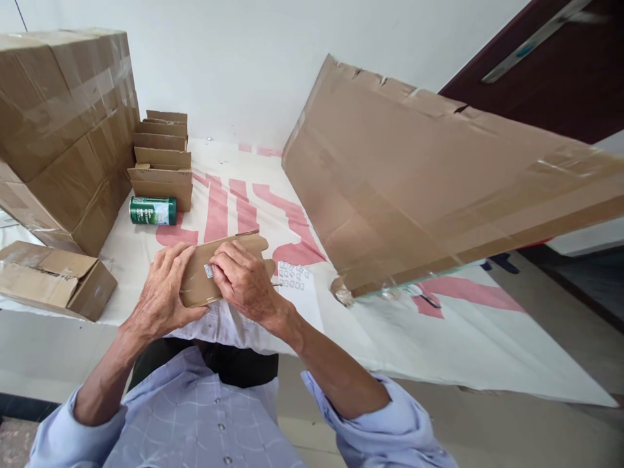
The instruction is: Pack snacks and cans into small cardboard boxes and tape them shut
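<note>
A small brown cardboard box (195, 286) with rounded flaps at its right end lies flattened or closed before me; I cannot tell which. My left hand (163, 286) grips its left end, thumb along the near edge and fingers over the far side. On its upper face is a small white label (209, 271) with a dark border. My right hand (246, 276) is closed above the box, fingertips pinched at the label's right edge. Right of the box, partly behind my right wrist, lies a white sheet (297, 292) bearing rows of similar small labels.
Several folded cardboard boxes (163, 188) stand in a row beyond a green can (153, 211) lying on its side. Big taped cartons (68, 117) rise at left, with a smaller carton (53, 276) in front. A large cardboard panel (414, 175) leans at right over the white-and-red cloth (390, 338).
</note>
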Demonstrator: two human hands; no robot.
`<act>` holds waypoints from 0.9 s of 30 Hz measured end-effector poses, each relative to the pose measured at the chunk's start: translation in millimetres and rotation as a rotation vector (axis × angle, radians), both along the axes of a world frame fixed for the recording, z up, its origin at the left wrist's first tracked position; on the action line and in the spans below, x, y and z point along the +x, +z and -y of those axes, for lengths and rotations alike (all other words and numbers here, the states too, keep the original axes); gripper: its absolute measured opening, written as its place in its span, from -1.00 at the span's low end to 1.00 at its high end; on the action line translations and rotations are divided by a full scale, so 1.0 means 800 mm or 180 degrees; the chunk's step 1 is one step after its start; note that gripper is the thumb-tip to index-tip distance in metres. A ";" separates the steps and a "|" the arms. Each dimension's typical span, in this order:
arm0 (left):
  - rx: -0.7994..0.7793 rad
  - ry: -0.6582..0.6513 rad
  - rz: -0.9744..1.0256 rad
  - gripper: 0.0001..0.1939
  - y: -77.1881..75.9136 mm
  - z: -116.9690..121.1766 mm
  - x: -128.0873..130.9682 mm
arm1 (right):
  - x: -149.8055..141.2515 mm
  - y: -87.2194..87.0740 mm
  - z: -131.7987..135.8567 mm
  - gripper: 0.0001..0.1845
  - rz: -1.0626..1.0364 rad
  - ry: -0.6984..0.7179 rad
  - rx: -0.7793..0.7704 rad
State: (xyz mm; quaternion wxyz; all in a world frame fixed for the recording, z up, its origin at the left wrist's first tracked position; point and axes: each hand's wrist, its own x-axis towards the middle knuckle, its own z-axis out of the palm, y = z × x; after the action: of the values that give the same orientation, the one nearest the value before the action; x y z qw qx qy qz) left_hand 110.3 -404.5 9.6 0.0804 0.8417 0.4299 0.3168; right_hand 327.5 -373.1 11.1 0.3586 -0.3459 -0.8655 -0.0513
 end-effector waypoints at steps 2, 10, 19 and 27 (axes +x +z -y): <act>0.0006 -0.0008 -0.0009 0.06 0.000 0.000 0.000 | -0.001 0.000 0.000 -0.74 -0.0023 0.0020 -0.0025; 0.0021 -0.0010 -0.0011 0.07 -0.004 -0.001 0.001 | -0.002 -0.001 -0.003 -0.73 -0.0079 0.0037 -0.0086; 0.0045 0.0040 0.0050 0.03 0.001 -0.001 -0.002 | 0.001 0.000 0.000 -0.72 -0.0313 0.0187 -0.0213; 0.0089 0.0065 0.0020 0.04 -0.001 0.001 0.000 | -0.003 -0.008 0.003 -0.71 -0.0242 0.0068 -0.0148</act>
State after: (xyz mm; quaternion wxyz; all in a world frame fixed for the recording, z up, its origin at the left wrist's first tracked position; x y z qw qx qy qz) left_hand 110.5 -405.3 9.2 0.0668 0.8373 0.4337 0.3262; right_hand 324.9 -375.2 4.9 0.3836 -0.3466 -0.8559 -0.0142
